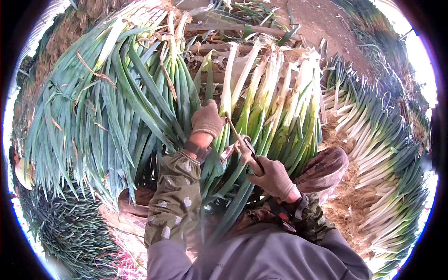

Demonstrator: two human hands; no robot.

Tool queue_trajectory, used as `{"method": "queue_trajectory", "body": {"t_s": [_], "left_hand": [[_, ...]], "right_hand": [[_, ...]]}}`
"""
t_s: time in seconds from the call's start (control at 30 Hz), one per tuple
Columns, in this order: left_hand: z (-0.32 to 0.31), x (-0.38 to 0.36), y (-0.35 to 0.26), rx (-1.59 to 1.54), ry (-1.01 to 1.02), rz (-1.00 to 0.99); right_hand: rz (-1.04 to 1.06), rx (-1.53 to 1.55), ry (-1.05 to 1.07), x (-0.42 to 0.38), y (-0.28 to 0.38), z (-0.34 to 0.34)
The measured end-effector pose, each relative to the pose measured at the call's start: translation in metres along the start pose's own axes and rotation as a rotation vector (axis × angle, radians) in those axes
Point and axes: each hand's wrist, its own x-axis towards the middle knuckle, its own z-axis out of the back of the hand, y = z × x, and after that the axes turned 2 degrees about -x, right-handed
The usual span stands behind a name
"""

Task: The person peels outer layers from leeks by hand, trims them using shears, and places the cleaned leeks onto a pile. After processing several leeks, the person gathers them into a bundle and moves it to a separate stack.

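My left hand (207,120), in a tan glove, is closed at the left side of the green onions with pale stems (266,88); what lies inside its fingers is hidden. In my gloved right hand (271,176) is a cutting tool (249,149) with dark handles and cloth-like wrapping. Its narrow end points up and left, close beside my left hand, over the onion stalks. Left of my hands, a large pile of green leafy onions (93,107) spreads out, leaves hanging down.
Rows of onions with white stems (373,186) lie along the right. More dark green leaves (65,228) fill the lower left, near pink strands (126,254). Wooden slats (233,29) run behind the onions. My knees flank the stalks. Brown ground (322,23) shows at the top.
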Motion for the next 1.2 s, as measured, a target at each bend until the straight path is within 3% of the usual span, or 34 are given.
{"method": "queue_trajectory", "body": {"t_s": [0.4, 0.93, 0.97, 1.0, 1.07, 1.13, 1.17, 1.2], "left_hand": [[0.007, -0.009, -0.007, 0.187, -0.028, -0.002], [0.000, -0.018, 0.007, 0.021, 0.120, -0.032], [-0.012, -0.025, 0.010, 0.018, 0.032, -0.149], [-0.017, -0.026, 0.002, 0.145, 0.086, -0.129], [-0.022, -0.041, -0.011, 0.153, 0.179, -0.183], [-0.005, -0.036, -0.011, 0.158, 0.373, -0.348], [0.020, -0.029, -0.015, 0.169, 0.424, -0.318], [0.035, -0.010, -0.010, 0.076, 0.350, -0.178]], "right_hand": [[-0.042, -0.079, -0.126, 0.075, -0.002, -0.014], [-0.076, -0.190, -0.074, 0.203, 0.006, 0.024], [-0.069, -0.190, -0.054, 0.207, 0.006, 0.029], [-0.019, -0.101, -0.054, 0.214, -0.006, 0.030], [-0.135, 0.030, -0.079, 0.210, -0.004, 0.040], [-0.116, -0.062, -0.190, 0.191, 0.015, 0.053], [-0.232, 0.020, -0.069, 0.193, 0.013, 0.048], [-0.070, 0.107, -0.046, 0.185, 0.010, 0.041]]}}
